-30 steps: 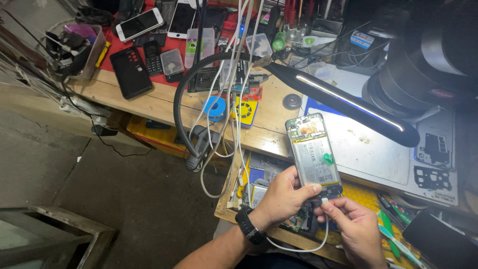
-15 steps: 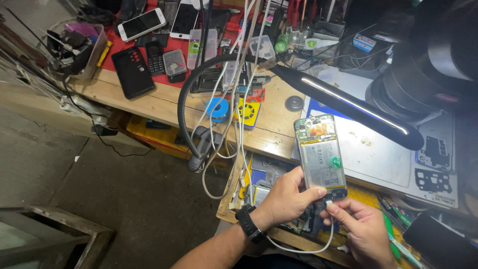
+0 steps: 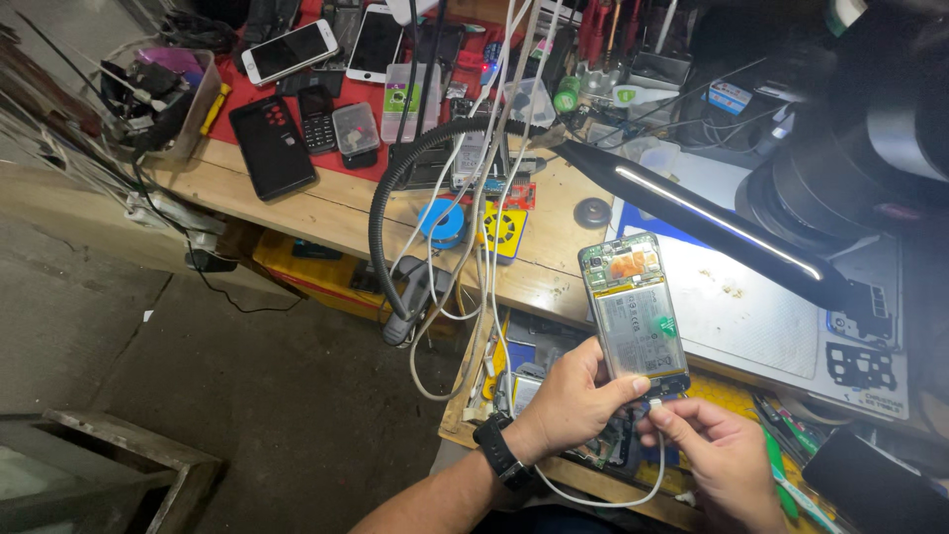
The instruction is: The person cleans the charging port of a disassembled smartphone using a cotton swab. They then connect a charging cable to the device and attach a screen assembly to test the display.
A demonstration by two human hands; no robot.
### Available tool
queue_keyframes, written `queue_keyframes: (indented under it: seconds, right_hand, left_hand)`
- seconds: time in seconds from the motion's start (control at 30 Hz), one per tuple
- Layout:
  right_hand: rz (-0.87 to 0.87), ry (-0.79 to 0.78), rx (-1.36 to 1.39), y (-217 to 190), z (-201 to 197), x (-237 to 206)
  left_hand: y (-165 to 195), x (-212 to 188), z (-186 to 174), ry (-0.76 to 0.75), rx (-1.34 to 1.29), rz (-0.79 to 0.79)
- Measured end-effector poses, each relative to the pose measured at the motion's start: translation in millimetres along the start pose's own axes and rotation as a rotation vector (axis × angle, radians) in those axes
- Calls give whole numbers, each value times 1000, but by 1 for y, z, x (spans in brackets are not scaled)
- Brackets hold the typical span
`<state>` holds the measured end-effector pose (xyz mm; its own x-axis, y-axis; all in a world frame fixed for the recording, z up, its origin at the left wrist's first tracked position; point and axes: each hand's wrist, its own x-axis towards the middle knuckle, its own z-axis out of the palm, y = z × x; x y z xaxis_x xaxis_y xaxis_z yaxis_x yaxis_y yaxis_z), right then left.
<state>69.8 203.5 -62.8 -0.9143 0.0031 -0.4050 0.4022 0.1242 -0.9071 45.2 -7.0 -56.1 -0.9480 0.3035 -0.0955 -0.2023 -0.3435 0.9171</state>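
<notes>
Left hand [image 3: 573, 400] has its grip clamped on the opened phone [image 3: 638, 314] (back cover off, battery showing), upright above the counter [image 3: 326, 213], steadying it while the right hand [image 3: 727, 460] pinches the white cable's plug [image 3: 654, 404] just below, at its bottom port.

Opened phone [image 3: 636, 310] between lamp arm [image 3: 712, 220] behind and drawer [image 3: 514, 381] below

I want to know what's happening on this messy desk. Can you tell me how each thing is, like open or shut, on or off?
Opened phone: back cover off, battery showing, held upright.
White cable: plug at the phone's bottom edge.
Left hand: gripping the phone.
Right hand: pinching the plug.
Desk lamp: on.
Two white phones: screens dark.
</notes>
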Motion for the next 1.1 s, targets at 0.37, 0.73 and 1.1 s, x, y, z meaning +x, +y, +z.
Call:
queue_keyframes:
  seconds: [0.37, 0.73, 1.1]
  right_hand:
    - [-815, 65, -1138, -185, 66, -70]
    - [-1022, 89, -904, -159, 92, -62]
    - [-70, 236, -422, -42, 26, -19]
  left_hand:
    - [-13, 9, -13, -13, -159, -106]
    - [-6, 10, -21, -40, -198, -26]
    - [-2, 11, -9, -12, -179, -25]
